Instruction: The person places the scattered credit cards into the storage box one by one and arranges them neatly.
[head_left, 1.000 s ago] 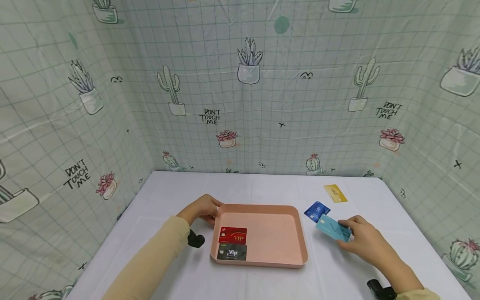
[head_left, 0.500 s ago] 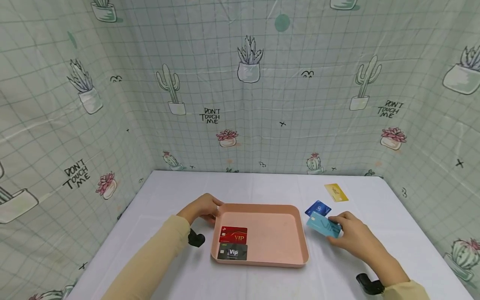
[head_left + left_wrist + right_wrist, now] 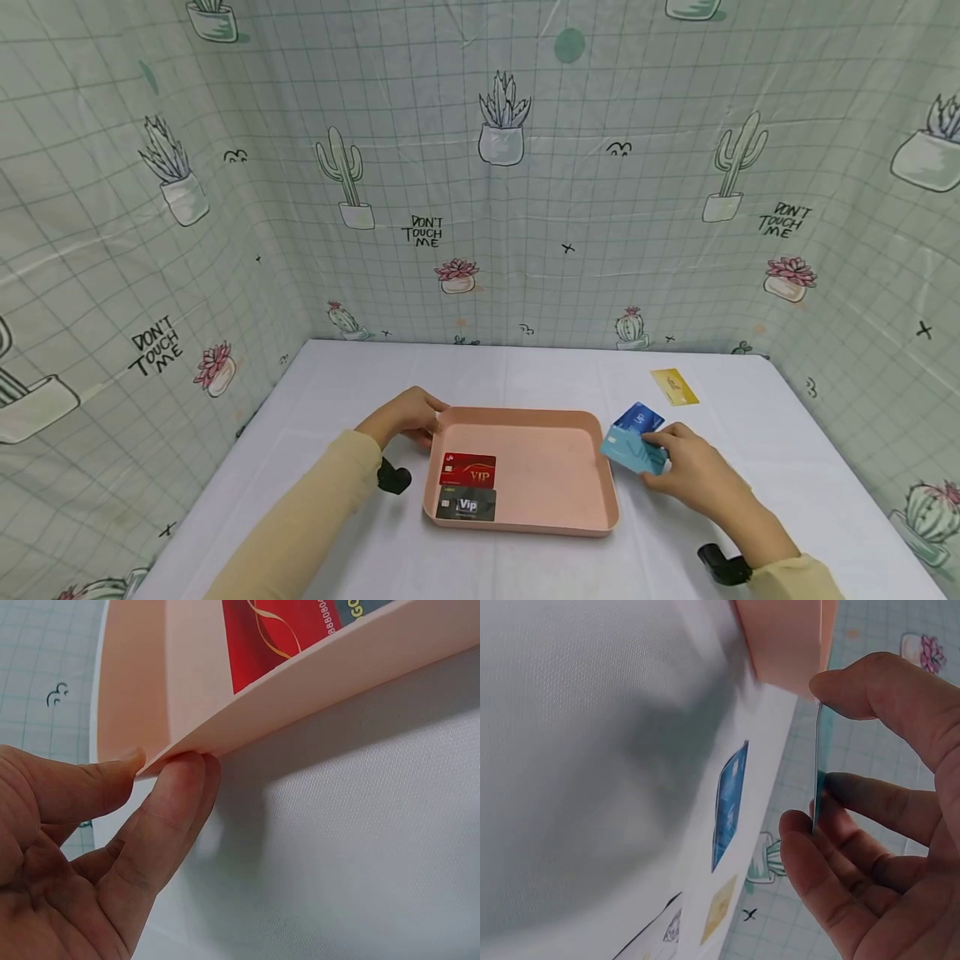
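My left hand [image 3: 408, 415] pinches the left rim of a shallow pink tray [image 3: 555, 471], thumb on the edge and fingers against the outer wall in the left wrist view. Flat in the tray's left side lie a red VIP card [image 3: 467, 470] and a dark grey Vip card [image 3: 466, 503], one above the other. Just past the right rim, my right hand [image 3: 697, 471] holds a light blue card [image 3: 628, 450] between thumb and fingers, raised over the table. The right wrist view shows this card edge-on. Behind it, a dark blue card [image 3: 639, 417] is partly covered in the head view.
A gold card [image 3: 676, 387] lies farther back on the white table [image 3: 540, 375]. In the right wrist view, a pale card with a silvery print [image 3: 652, 934] lies near the gold one. Cloth with cactus drawings [image 3: 495, 208] walls the back and sides.
My right hand has moved left with the light blue card, from well right of the tray to its right rim. The left hand and the tray have stayed in place.
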Demonstrator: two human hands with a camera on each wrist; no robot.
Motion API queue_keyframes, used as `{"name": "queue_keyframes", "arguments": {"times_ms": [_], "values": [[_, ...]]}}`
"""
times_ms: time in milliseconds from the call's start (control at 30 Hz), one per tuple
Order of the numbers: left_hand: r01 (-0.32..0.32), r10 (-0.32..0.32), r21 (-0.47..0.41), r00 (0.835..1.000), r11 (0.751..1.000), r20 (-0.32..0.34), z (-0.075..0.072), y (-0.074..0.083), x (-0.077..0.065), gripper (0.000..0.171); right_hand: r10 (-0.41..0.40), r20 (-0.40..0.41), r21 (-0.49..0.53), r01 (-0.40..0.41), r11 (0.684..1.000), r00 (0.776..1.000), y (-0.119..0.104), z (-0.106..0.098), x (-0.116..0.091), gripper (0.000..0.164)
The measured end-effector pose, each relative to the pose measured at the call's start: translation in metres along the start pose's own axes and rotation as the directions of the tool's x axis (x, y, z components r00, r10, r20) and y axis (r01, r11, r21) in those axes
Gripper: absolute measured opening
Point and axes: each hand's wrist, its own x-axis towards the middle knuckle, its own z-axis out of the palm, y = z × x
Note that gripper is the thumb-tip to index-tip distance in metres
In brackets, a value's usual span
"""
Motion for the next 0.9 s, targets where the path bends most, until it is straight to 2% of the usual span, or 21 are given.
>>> {"name": "queue_keyframes", "arguments": {"times_ms": [267, 567, 900], "values": [[0.013, -0.013, 0.010, 1.000, 1.000, -0.015, 0.003, 0.002, -0.001, 0.041, -0.016, 0.005, 0.001, 0.016, 1.000, 1.000, -0.004, 0.002, 0.002, 0.061], [0.016, -0.017, -0.007, 1.000, 1.000, -0.010, 0.003, 0.000, 0.004, 0.041, -0.018, 0.032, 0.012, 0.017, 1.000, 0.999, -0.010, 0.004, 0.006, 0.059], [0.019, -0.019, -0.012, 1.000, 1.000, -0.009, 0.002, 0.000, 0.002, 0.041, -0.017, 0.061, 0.006, 0.016, 1.000, 0.998, -0.014, 0.008, 0.013, 0.058]]}}
